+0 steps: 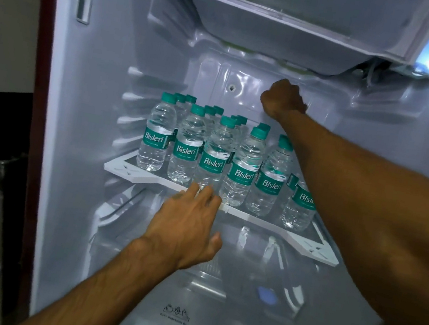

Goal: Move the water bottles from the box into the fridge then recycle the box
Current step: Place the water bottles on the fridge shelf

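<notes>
Locating water bottles [215, 159]?
— Upright on shelf [307, 243], just beyond left hand [186, 223], fingers straight on its edge. Right hand [283, 100] above rear rows, curled; grip cannot be told.

White fridge shelf [132, 174] — rows of upright Bisleri water bottles [213, 156] standing on it.

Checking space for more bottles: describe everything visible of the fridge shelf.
The shelf is a white plastic-looking frame around a clear panel, set mid-fridge. Teal-capped bottles stand on it in rows, covering most of it. The left hand touches its front edge; the right arm hides its right rear.
</notes>
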